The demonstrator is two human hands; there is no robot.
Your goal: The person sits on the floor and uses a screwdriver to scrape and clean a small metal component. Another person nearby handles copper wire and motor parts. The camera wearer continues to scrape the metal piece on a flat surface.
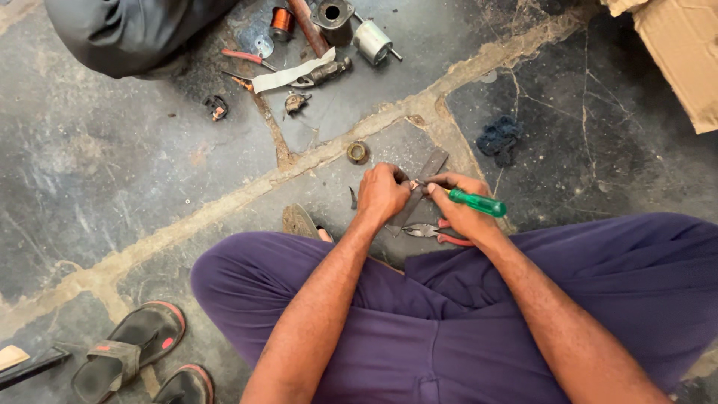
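Note:
My left hand is closed over a small part held just above the stone floor; the part itself is hidden by the fingers. My right hand grips a screwdriver with a green translucent handle, its tip pointing left toward the left hand's fingers. Under both hands lies a flat dark metal strip. Red-handled pliers lie on the floor just below my hands, by my purple-trousered legs.
A small brass ring sits beyond my left hand. Farther off lie a copper coil, a metal cylinder, tools and another person's dark-clad knee. A blue rag, cardboard and sandals are around.

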